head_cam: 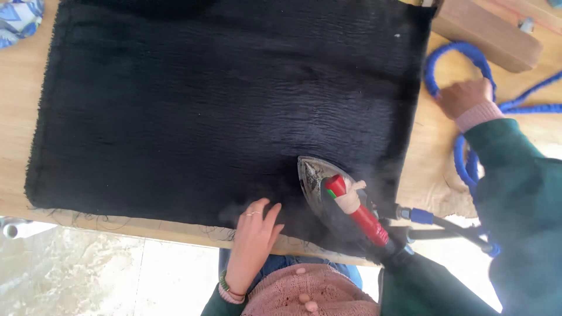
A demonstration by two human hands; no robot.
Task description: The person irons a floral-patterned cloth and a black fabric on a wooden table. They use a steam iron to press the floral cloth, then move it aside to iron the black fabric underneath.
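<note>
Steam iron [336, 196] sits unheld on black cloth [222, 111], lower right, steaming. Most of the cloth looks crinkled, likely unpressed. Left hand [253, 240] lies flat, fingers released, on the cloth hem. Right hand [465, 96] rests on blue hose [448, 58], upper right; can't tell its grip.

— What lies under the left hand [253, 234]?
— Matt black cloth [222, 105], ribbed and fraying, on a smooth wooden desk [427, 169].
— And beside it?
— An iron [336, 202]: shiny metal body, glossy red plastic handle.
</note>
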